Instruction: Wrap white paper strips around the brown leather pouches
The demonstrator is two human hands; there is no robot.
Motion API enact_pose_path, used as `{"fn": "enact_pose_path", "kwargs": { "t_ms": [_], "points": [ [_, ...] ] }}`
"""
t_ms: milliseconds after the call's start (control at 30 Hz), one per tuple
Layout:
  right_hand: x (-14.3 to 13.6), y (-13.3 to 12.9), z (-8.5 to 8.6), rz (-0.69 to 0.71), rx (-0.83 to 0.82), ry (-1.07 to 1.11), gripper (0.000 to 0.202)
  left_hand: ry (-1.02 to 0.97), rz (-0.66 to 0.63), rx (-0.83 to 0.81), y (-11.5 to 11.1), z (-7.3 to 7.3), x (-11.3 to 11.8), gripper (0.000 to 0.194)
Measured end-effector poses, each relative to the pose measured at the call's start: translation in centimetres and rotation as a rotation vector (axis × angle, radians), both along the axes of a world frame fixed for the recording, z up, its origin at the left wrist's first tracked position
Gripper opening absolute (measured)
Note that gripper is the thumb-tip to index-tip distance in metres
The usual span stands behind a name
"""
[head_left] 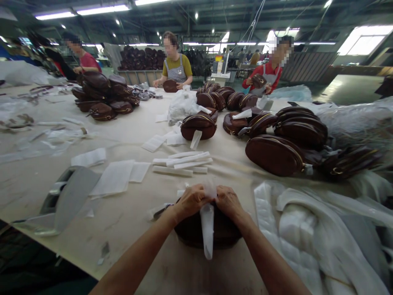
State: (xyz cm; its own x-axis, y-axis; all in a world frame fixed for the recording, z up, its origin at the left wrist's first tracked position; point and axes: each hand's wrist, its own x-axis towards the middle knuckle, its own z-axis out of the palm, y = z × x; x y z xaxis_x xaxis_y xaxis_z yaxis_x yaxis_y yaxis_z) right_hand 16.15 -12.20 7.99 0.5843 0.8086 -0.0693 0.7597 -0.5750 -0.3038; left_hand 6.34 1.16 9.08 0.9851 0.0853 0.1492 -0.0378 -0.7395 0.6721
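A dark brown oval bag (224,229) lies on the table close in front of me. A strip of white wrapping (207,233) hangs down over its near side, and its upper end stands up between my hands. My left hand (193,199) has its fingers closed on the wrapping at the bag's top edge. From the other side, my right hand (227,200) pinches the same wrapping. The bag's top edge is partly hidden behind both hands.
Folded white strips (184,162) and flat white sheets (113,178) lie beyond my hands. Brown bags (273,155) are heaped at the right and back left. White padding (297,229) lies at the right, a grey tool (70,196) at the left. Several people work across the table (129,135).
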Motion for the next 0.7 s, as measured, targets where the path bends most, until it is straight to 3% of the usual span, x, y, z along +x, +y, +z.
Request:
{"fn": "enact_pose_path", "kwargs": {
  "t_ms": [133, 267, 400, 700],
  "points": [
    [-0.1, -0.1, 0.0, 0.001, 0.015, -0.006, 0.021, -0.063, -0.100, 0.131, -0.8, 0.1, -2.5, 0.011],
    [-0.1, 0.0, -0.3, -0.004, 0.026, -0.017, 0.021, -0.282, -0.174, 0.339, -1.8, 0.2, -4.5, 0.017],
    [-0.1, 0.0, -0.4, -0.003, 0.028, -0.022, 0.021, -0.346, -0.195, 0.333, -2.5, 0.5, -5.4, 0.020],
    [-0.2, -0.1, -0.1, 0.001, 0.028, -0.024, 0.021, -0.262, -0.308, 0.336, -3.1, 0.5, -6.4, 0.024]
  ]
}}
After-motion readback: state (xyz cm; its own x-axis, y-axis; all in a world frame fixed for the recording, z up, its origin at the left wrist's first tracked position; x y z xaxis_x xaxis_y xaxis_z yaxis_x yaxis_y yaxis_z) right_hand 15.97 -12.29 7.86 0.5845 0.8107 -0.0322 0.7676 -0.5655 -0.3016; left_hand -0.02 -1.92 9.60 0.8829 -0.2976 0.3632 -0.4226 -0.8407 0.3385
